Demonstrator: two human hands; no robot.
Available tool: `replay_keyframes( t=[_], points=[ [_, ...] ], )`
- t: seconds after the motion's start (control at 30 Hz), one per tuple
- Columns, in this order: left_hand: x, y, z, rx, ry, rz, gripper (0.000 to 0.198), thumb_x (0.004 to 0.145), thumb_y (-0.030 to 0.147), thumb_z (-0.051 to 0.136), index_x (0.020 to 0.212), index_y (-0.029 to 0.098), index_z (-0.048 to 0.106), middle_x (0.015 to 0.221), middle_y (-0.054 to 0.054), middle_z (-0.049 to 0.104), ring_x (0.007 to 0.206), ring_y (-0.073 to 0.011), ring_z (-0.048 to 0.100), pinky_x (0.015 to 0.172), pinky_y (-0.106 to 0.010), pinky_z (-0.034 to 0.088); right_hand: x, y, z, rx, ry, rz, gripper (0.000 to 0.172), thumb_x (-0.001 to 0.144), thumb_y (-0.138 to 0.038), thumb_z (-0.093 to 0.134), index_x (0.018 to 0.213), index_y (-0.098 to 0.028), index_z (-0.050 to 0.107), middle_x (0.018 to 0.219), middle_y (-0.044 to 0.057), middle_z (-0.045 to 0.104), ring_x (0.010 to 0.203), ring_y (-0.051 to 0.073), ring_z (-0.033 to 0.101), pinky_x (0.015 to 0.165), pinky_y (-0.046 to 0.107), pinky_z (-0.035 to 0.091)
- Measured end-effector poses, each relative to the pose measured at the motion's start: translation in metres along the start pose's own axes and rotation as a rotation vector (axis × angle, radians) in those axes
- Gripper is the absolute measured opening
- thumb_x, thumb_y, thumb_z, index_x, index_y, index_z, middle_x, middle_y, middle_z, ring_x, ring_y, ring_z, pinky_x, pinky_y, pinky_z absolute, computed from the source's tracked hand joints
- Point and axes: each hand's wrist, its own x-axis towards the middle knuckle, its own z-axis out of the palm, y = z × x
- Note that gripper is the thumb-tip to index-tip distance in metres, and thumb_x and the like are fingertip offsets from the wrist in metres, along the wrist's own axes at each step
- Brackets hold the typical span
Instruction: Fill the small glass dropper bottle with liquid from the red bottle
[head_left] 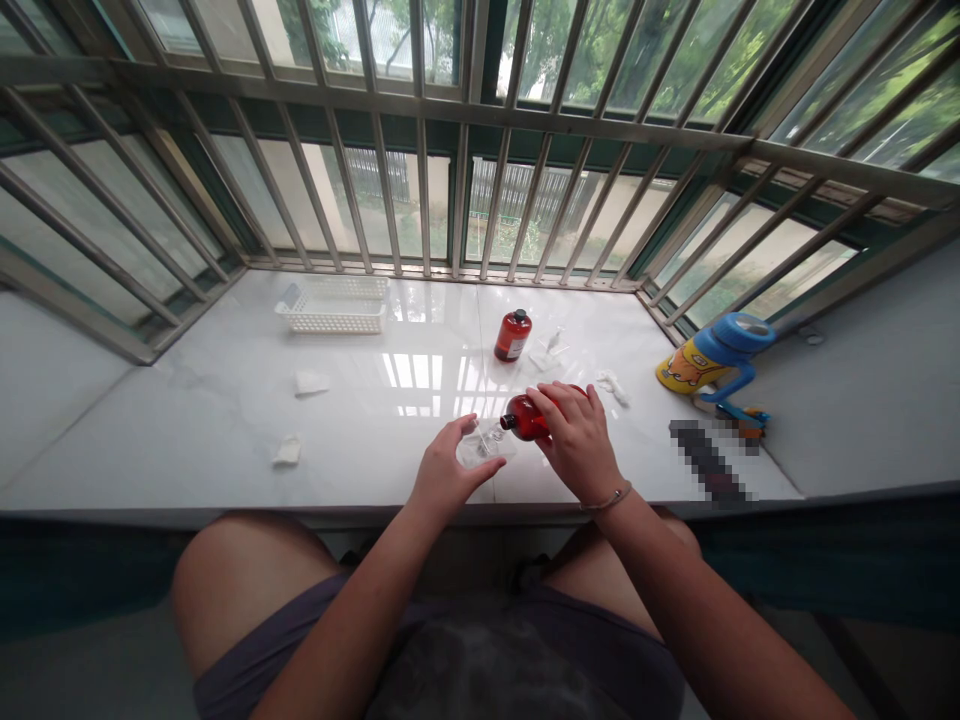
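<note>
My right hand (577, 440) grips an amber glass bottle (523, 418) on its side, with the dark neck tilted left and slightly down. My left hand (448, 468) holds a small clear glass vessel (480, 446) on the white marble sill (225, 440). The vessel's rim sits just left of the bottle's mouth, and the two look very close. Any flow between them is too small to see. My fingers hide part of the bottle's body. A second reddish-brown bottle (513, 335) with a white label stands upright behind my hands.
A white perforated plastic basket (334, 306) stands at the back left, and crumpled tissues (311, 382) lie in front of it. Small clear items (547, 348) lie at the back. A blue-and-yellow cup (712, 358) lies right, near a blurred object (709, 460). Metal window bars (420, 130) border the back.
</note>
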Motion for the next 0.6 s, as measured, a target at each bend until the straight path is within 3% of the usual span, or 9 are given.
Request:
replay_keyframes(
  t=[0.6],
  points=[
    [-0.0012, -0.0017, 0.0006, -0.029, -0.005, -0.034, 0.073, 0.077, 0.039, 0.097, 0.139, 0.025, 0.063, 0.139, -0.01, 0.071, 0.128, -0.0326, 0.069, 0.114, -0.054, 0.057, -0.0017, 0.0012, -0.0008, -0.02, -0.008, -0.013, 0.057, 0.1, -0.018, 0.063, 0.155, -0.028, 0.052, 0.151, 0.011, 0.063, 0.144, 0.034, 0.054, 0.131, 0.063, 0.021]
  ],
)
